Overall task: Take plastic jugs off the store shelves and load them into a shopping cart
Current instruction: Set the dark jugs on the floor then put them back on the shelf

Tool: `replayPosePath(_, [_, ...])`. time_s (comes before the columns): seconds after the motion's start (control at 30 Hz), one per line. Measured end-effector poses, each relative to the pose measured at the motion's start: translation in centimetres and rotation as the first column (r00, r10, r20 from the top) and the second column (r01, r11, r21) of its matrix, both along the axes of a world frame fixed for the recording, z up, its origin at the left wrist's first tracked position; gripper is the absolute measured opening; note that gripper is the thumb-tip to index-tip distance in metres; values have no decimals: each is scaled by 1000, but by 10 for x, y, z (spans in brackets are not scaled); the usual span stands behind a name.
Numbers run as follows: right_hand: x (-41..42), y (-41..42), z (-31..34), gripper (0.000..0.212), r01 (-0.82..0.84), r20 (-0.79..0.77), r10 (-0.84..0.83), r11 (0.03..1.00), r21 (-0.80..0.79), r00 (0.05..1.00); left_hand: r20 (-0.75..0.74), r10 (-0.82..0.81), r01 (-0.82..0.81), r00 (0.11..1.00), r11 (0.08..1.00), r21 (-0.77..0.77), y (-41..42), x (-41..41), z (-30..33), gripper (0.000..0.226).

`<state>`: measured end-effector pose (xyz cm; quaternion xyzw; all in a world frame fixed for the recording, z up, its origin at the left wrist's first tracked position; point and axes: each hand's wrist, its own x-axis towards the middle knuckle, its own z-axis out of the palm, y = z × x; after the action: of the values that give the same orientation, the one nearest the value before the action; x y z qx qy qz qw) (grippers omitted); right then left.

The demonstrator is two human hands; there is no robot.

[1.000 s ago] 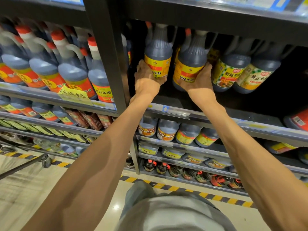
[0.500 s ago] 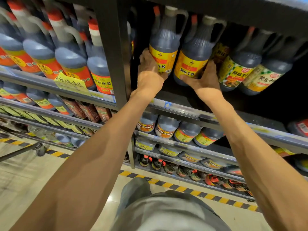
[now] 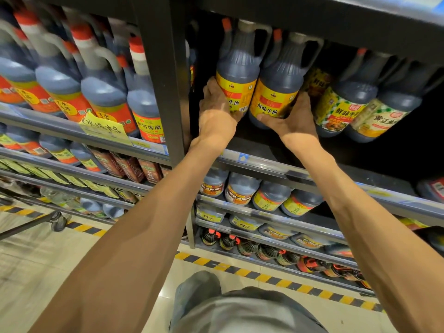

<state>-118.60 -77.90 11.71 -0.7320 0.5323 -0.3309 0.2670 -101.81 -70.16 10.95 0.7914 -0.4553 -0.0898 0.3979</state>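
Reaching up to the dark shelf (image 3: 276, 150), the left hand (image 3: 216, 114) curls its fingers around the bottom of one yellow-label jug (image 3: 236, 75). Just beside that jug, touching it, is a second yellow-label jug (image 3: 280, 85), and the right hand (image 3: 292, 118) wraps around its bottom. Both jugs lean back just above the shelf. Far below the shelf, a cart wheel (image 3: 57, 221) sits on the floor.

I stand in a grocery store aisle: tiered metal shelves (image 3: 276, 162) carry rows of labelled soy sauce jugs (image 3: 276, 92), vinegar jugs (image 3: 105, 97), a handwritten yellow tag (image 3: 103, 127), and hazard-striped floor tape (image 3: 264, 277).
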Motion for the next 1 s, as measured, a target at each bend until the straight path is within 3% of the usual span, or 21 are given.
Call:
replayPosePath(0.1, [3,4,2,98,21,5,-21,1000,13,1000,44,19,-18,999,999,-28,1,-2,3,88])
replayPosePath(0.37, [-7,30,25,101,-52,-113,67,991,125,991,-22,-19,20,1000,999,47,19,-11,22,101])
replayPosePath(0.47, [-28,53,32,88,-64,-194,85,991,116,977,35,7,-10,999,996,93,43,-23,27,86])
replayPosePath(0.57, [-51,82,38,46,-49,-310,69,996,71,948,133,-48,42,990,998,51,73,-40,26,49])
replayPosePath(0.7, [-86,132,47,76,-19,-377,-23,994,-106,926,234,-239,251,942,968,-22,115,-72,20,63])
replayPosePath(0.83, [-131,183,43,78,-45,-460,-33,986,-158,887,282,-372,384,884,923,12,148,-111,14,67])
replayPosePath(1.0, [-210,262,35,80,106,-514,-158,986,-129,843,262,-567,563,781,821,98,187,-186,-3,65])
